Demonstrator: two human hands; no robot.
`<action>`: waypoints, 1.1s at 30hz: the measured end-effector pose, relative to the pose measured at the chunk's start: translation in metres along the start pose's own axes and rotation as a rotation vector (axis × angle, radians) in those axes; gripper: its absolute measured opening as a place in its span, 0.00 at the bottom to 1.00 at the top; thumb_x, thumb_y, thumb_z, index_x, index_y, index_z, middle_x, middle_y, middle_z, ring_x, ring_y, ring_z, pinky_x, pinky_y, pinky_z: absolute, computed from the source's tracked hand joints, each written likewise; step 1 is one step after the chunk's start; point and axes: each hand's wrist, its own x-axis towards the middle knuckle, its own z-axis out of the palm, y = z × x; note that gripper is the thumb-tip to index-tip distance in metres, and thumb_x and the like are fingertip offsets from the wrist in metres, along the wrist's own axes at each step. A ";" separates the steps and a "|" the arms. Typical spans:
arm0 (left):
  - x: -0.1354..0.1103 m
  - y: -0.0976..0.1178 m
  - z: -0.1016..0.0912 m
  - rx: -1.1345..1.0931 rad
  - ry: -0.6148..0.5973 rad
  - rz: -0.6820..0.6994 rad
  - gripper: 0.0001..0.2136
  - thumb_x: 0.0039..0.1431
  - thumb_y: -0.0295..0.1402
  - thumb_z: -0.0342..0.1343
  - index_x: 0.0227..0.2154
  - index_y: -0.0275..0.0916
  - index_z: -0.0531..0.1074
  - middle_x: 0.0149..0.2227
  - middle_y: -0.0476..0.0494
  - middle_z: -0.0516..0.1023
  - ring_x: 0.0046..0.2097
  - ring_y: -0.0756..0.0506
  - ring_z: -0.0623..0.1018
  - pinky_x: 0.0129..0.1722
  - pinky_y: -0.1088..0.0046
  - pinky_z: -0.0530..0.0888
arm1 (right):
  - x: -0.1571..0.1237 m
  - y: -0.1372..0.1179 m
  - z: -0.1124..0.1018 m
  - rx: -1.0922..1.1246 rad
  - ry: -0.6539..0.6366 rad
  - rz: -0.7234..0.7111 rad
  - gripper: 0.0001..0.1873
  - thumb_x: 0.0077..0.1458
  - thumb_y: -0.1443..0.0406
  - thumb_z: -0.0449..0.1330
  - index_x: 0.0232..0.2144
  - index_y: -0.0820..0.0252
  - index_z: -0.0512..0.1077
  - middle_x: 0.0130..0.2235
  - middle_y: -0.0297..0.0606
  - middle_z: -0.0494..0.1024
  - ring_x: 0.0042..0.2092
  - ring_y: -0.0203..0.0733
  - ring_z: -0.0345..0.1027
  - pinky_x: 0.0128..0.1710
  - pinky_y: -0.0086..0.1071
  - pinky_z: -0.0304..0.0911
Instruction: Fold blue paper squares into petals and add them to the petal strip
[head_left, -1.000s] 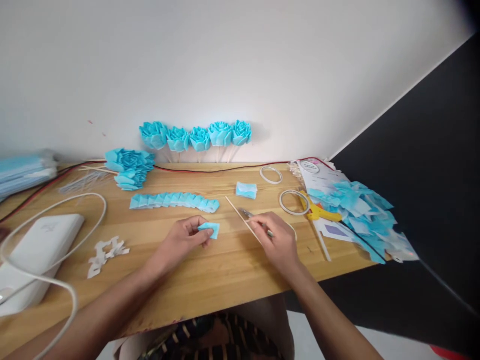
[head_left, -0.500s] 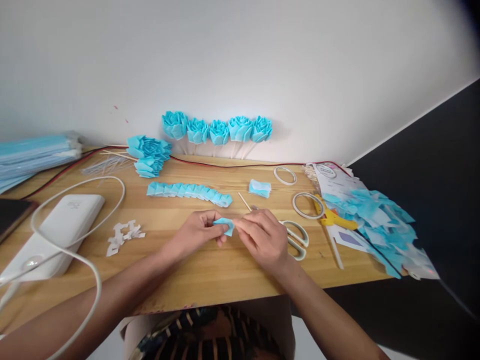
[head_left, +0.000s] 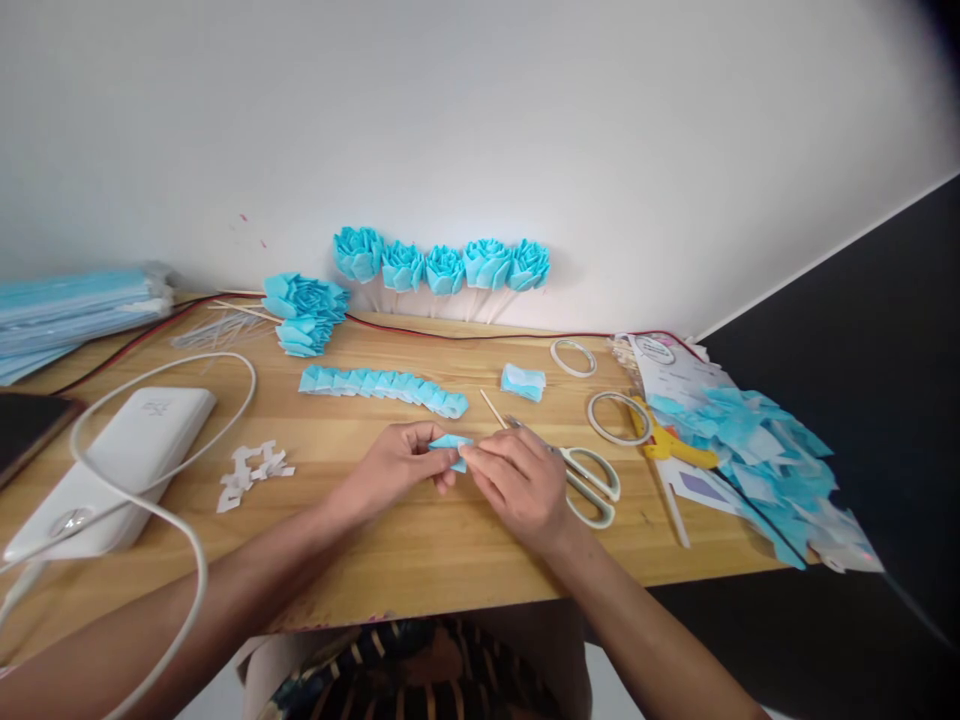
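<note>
Between my two hands is a small blue piece of fabric-like material (head_left: 451, 441), creased at its edge. My left hand (head_left: 401, 462) pinches it between thumb and fingers. The fingertips of my right hand (head_left: 521, 478) close on its right side, where a small white bit shows. Just beyond my right hand lie a thin wooden stick (head_left: 491, 407) and scissors (head_left: 592, 480), their blades partly hidden by that hand. Behind my hands stretches a row of folded blue pieces (head_left: 382, 385). A small blue-and-white stack (head_left: 523, 381) sits to its right.
Blue flowers (head_left: 442, 268) on sticks lean against the wall; more flowers (head_left: 304, 310) lie at left. A white power bank (head_left: 120, 465) with a looping cable and white scraps (head_left: 251, 472) are leftward. Tape rings (head_left: 619, 418), a yellow glue gun (head_left: 671, 440) and blue pieces (head_left: 757, 450) lie right.
My right fingertips have shifted slightly and now cover the right side of the blue piece, which looks more folded. The whole view has moved a little.
</note>
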 end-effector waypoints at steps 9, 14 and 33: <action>0.002 -0.001 -0.002 -0.036 -0.063 0.044 0.09 0.54 0.36 0.59 0.27 0.35 0.72 0.25 0.49 0.75 0.28 0.51 0.73 0.34 0.74 0.68 | 0.002 0.001 0.001 0.081 -0.025 0.048 0.13 0.55 0.75 0.57 0.41 0.60 0.73 0.34 0.40 0.78 0.36 0.40 0.68 0.35 0.34 0.65; 0.002 -0.003 -0.005 -0.071 -0.106 0.098 0.10 0.58 0.36 0.55 0.28 0.34 0.74 0.27 0.46 0.77 0.33 0.48 0.75 0.40 0.72 0.69 | 0.002 0.003 0.000 0.084 -0.009 0.040 0.13 0.55 0.75 0.57 0.41 0.60 0.73 0.34 0.40 0.77 0.35 0.40 0.66 0.34 0.34 0.65; 0.003 0.008 -0.009 0.271 0.023 0.114 0.13 0.55 0.41 0.53 0.24 0.36 0.71 0.23 0.50 0.71 0.27 0.50 0.70 0.31 0.74 0.67 | 0.033 0.004 -0.023 0.576 -0.400 0.591 0.22 0.57 0.67 0.56 0.54 0.52 0.62 0.43 0.36 0.74 0.45 0.41 0.69 0.47 0.39 0.63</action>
